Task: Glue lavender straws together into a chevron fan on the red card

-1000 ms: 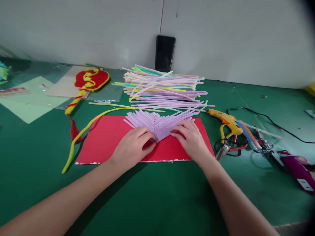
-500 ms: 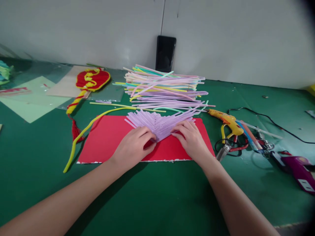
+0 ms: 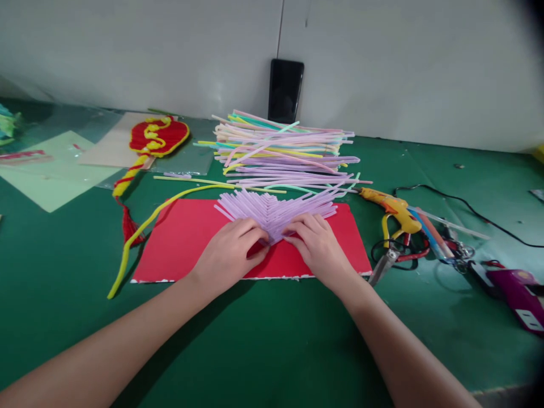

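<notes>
A fan of purple straws (image 3: 274,208), laid in a V, lies on a red card (image 3: 182,238) on the green table. My left hand (image 3: 229,252) rests on the card with bent fingers pinching the fan's lower left edge near its point. From the right, my right hand (image 3: 318,246) presses its fingers on the lower right edge of the fan. The fingertips of both hands nearly meet at the point of the V.
A pile of pastel straws (image 3: 280,150) lies behind the card, and a dark phone (image 3: 285,90) leans on the wall. A yellow glue gun (image 3: 391,207), scissors (image 3: 389,259) and a purple device (image 3: 516,292) lie right. A yellow pipe cleaner (image 3: 144,226) and a red ornament (image 3: 158,136) lie left.
My right hand has slid a little to the left along the fan's edge, toward its point. The left hand has stayed in place.
</notes>
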A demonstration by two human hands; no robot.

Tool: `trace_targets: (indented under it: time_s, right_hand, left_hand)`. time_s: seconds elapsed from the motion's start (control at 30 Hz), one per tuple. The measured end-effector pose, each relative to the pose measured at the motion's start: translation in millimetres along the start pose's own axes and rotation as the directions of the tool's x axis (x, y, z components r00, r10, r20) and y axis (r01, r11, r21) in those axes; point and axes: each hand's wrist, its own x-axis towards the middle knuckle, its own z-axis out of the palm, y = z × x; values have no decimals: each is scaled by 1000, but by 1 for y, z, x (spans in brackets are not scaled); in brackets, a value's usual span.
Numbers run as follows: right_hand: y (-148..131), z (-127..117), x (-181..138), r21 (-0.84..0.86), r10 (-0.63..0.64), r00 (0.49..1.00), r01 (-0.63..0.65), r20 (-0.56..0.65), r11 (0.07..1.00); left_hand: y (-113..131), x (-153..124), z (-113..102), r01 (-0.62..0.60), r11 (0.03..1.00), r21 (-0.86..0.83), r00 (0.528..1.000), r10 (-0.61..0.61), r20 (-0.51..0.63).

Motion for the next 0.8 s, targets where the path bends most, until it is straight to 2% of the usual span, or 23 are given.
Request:
trace_targets:
  time_s: [0.47,0.8]
  right_hand:
    - [-11,3,1,57,18,1000,-17,-15,998]
    - [-13,5,1,2,24,999,-24,-48,1000]
  left_hand:
    - [0,1,1,-8,1000,5,1000,8,-18]
    - [0,0,-1,-26,997,79,998,31,-63]
